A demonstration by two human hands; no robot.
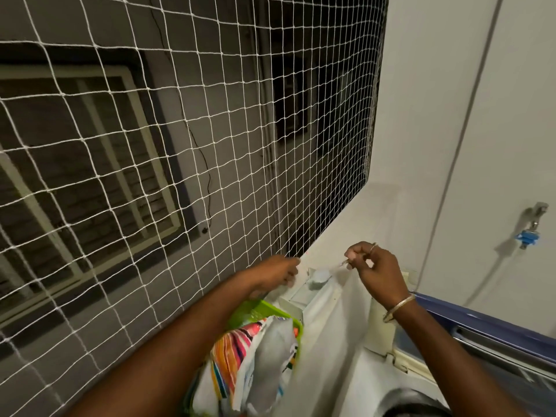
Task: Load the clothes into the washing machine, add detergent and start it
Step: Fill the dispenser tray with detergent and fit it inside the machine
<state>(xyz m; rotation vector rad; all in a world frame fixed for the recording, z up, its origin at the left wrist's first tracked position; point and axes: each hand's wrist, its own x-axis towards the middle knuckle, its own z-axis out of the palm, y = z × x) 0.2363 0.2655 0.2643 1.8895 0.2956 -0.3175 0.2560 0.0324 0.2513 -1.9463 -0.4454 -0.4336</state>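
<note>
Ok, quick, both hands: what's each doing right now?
Left hand: fingers curled by the net; holding anything, cannot tell.
Right hand: pinching a small thin thing, too small to name.

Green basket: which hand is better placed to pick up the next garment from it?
Left, probably. The left hand is just above the green basket and clothes; the right hand is off to the side, pinching a small item.
</note>
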